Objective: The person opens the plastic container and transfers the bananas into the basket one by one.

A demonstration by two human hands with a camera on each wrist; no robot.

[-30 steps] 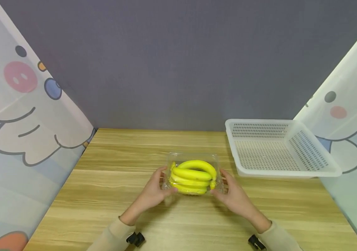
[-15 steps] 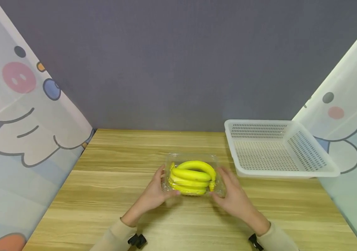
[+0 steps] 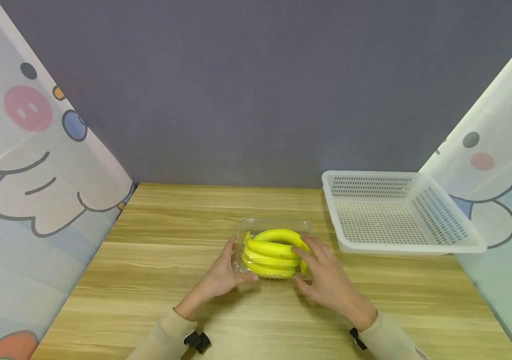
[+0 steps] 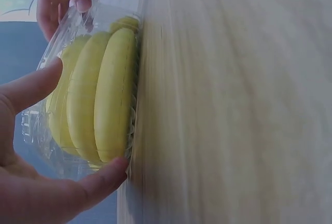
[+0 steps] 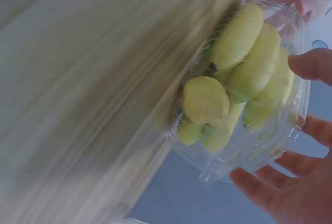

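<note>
A clear plastic clamshell box [image 3: 278,223] with several yellow bananas [image 3: 268,250] inside lies on the wooden table. My left hand [image 3: 220,276] holds its left front corner, thumb along the front and fingers at the side. In the left wrist view, two fingertips reach the wall near the bananas [image 4: 101,99], one low by the tabletop. My right hand [image 3: 331,282] lies over the right end, its spread fingers over the lid. The right wrist view shows this hand [image 5: 298,182] with fingertips at the plastic edge, around the banana ends [image 5: 205,99].
A white perforated basket [image 3: 413,248] stands at the back right of the table [image 3: 147,280], behind my right hand. A grey wall [image 3: 228,100] rises behind the table. Curtains with cartoon prints [image 3: 35,180] hang at both sides.
My right hand has left the box's right side and shifted left, its fingers coming over the lid. The left hand and the box have stayed nearly in place.
</note>
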